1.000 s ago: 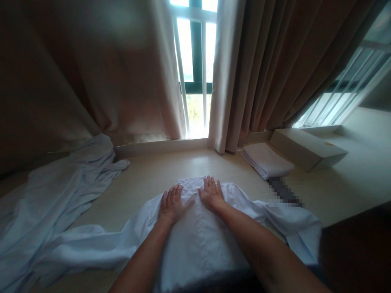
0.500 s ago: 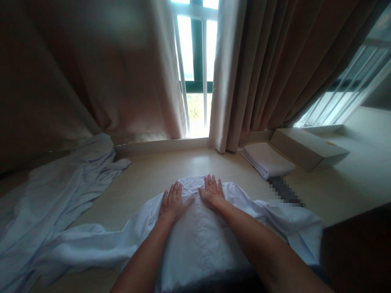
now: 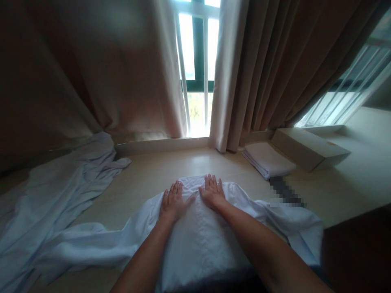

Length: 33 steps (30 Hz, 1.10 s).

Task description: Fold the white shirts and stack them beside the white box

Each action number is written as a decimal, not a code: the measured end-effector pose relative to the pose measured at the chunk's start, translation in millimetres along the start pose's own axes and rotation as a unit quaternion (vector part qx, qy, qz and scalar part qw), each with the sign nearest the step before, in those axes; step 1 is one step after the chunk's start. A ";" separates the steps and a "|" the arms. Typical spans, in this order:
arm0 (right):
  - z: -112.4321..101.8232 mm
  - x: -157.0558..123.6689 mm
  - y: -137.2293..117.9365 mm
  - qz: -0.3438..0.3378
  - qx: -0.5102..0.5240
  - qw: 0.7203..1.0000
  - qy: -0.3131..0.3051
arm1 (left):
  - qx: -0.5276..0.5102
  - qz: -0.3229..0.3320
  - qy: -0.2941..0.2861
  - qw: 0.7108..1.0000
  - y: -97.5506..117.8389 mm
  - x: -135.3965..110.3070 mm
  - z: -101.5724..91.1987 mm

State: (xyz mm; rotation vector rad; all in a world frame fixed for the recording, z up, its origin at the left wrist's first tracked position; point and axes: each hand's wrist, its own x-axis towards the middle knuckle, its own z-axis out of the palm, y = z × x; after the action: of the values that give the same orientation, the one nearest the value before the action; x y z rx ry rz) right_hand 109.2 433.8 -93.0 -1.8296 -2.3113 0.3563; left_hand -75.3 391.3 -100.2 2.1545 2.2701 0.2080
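Note:
A white long-sleeved shirt [image 3: 201, 244] lies spread on the pale table, its collar end pointing away from me and its sleeves reaching out to both sides. My left hand [image 3: 175, 203] rests flat on the shirt just left of the collar, fingers stretched and thumb out to the right. On the collar's right side my right hand [image 3: 211, 192] lies flat too, fingers pointing away. Neither hand grips the cloth. The shirt's lower end runs to the bottom edge of the view, where it falls in shadow.
Crumpled white clothing [image 3: 70, 183] is heaped at the left. A folded white garment [image 3: 270, 160] sits at the back right, beside a pale box [image 3: 311, 147]. A blurred-out dark object [image 3: 286, 191] lies before it. Curtains [image 3: 226, 81] hang along the table's [image 3: 146, 167] far edge.

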 end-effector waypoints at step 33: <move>4.8 2.6 1.4 -0.001 0.010 1.000 0.013 | 0.006 0.017 0.020 1.000 -3.5 1.7 4.3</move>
State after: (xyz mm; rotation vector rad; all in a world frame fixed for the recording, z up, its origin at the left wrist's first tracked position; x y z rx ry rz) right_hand 108.6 436.3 -98.0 -1.8116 -2.2838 0.3522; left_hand -78.5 393.3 -104.7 2.2159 2.2635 0.2410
